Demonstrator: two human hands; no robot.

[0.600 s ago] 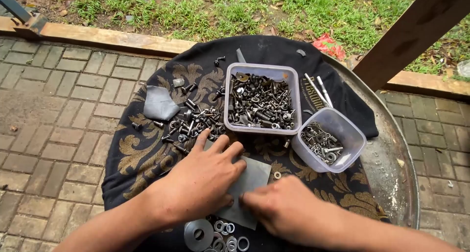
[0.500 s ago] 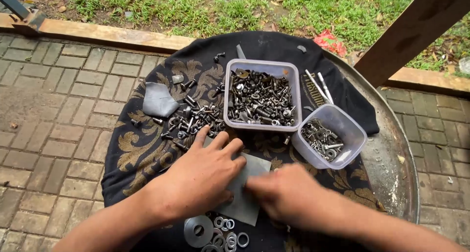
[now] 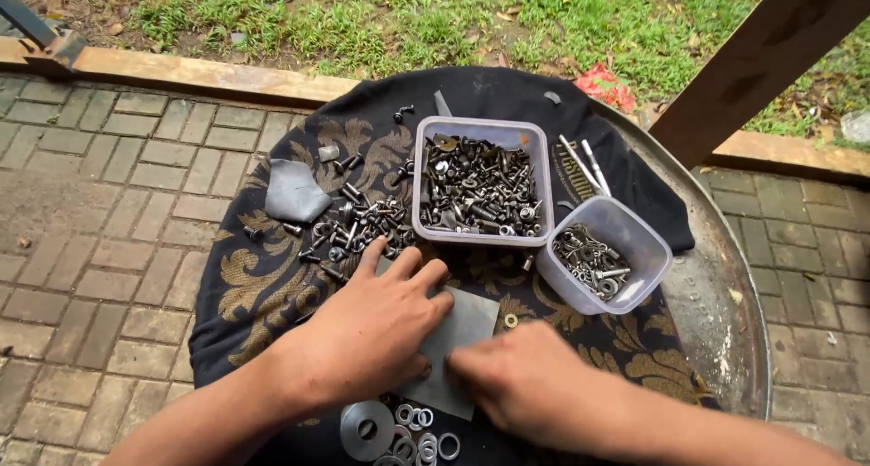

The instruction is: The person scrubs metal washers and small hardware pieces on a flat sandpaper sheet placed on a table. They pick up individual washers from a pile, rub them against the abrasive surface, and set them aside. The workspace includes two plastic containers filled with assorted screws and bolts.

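My left hand (image 3: 367, 330) lies flat, fingers spread, on a grey sheet (image 3: 462, 335) that rests on a black cloth with gold patterns (image 3: 263, 276). My right hand (image 3: 526, 380) is at the sheet's right edge, its fingertips touching the sheet; it is blurred and I cannot tell whether it pinches anything. A loose pile of dark bolts and nuts (image 3: 358, 226) lies just beyond my left fingertips. Several washers (image 3: 399, 425) lie near the cloth's front edge, below my left hand.
A square plastic tub (image 3: 480, 190) full of bolts and a smaller tub (image 3: 603, 258) with a few stand at the back right. A grey scrap (image 3: 294, 190) lies at the left. The cloth covers a round metal table (image 3: 725, 312). Brick paving, a wooden post (image 3: 752, 58).
My right hand has slid left along the grey sheet toward my left hand. My left hand has stayed pressed on the sheet.
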